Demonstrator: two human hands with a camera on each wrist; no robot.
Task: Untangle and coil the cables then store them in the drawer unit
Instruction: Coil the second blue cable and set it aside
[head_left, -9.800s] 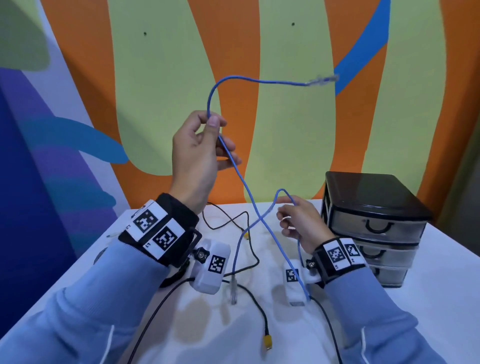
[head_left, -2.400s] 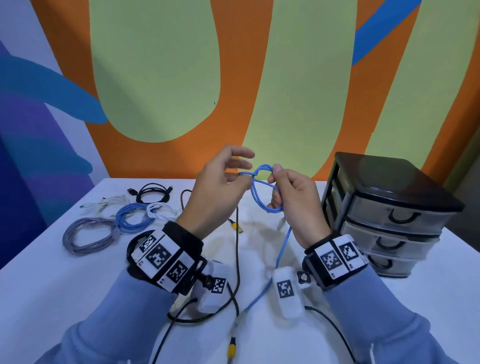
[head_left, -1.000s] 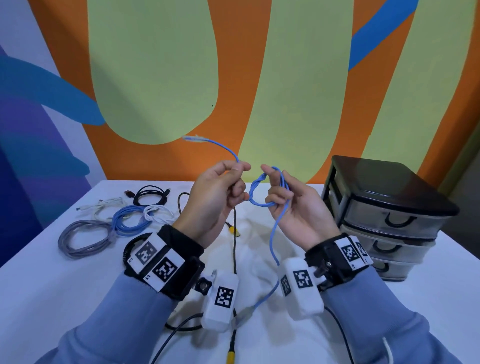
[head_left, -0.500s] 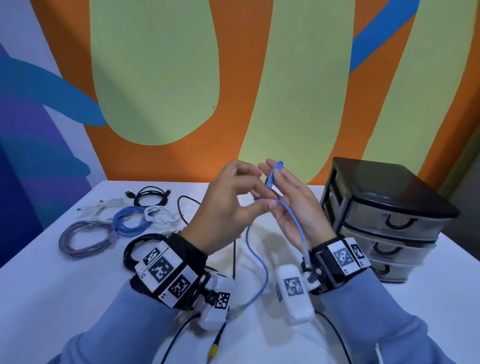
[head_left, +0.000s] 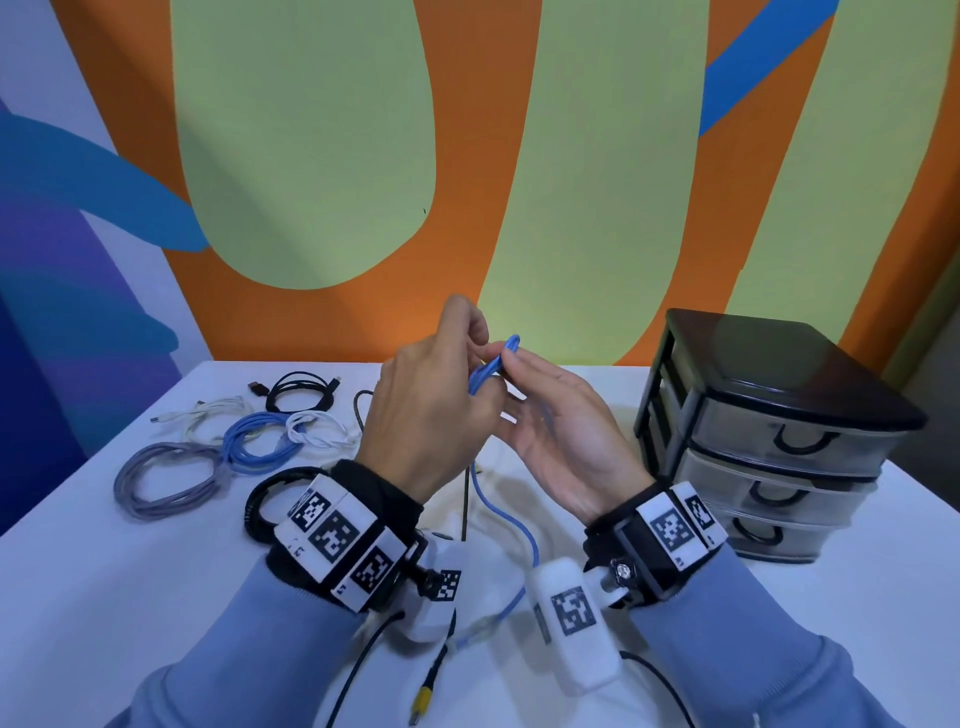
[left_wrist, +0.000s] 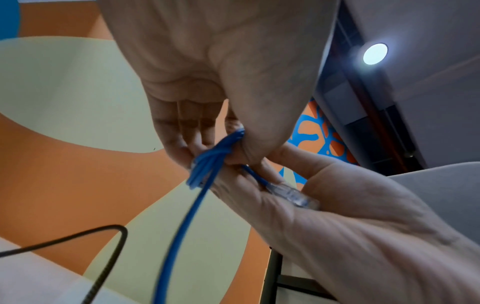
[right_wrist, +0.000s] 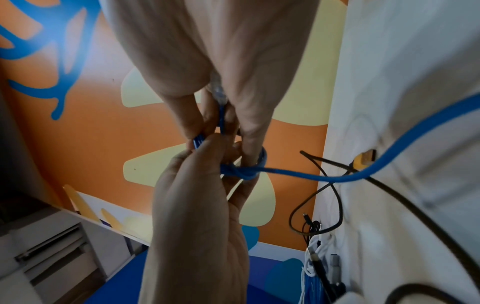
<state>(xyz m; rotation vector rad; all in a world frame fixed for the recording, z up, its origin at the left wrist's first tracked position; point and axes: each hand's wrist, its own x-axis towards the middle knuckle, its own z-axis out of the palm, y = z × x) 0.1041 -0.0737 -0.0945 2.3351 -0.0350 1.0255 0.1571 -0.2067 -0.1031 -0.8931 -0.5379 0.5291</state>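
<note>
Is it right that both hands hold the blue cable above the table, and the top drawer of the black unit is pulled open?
Not quite. The head view shows the top drawer closed. Both the left hand and right hand do hold the blue cable above the table.

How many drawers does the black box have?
3, stacked in the drawer unit on the table's right: top drawer, middle drawer, bottom drawer. All are closed.

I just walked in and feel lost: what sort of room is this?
Probably a staged recording room, not a home: a white table before a bright painted mural wall, a small drawer unit, and coiled cables.
</note>
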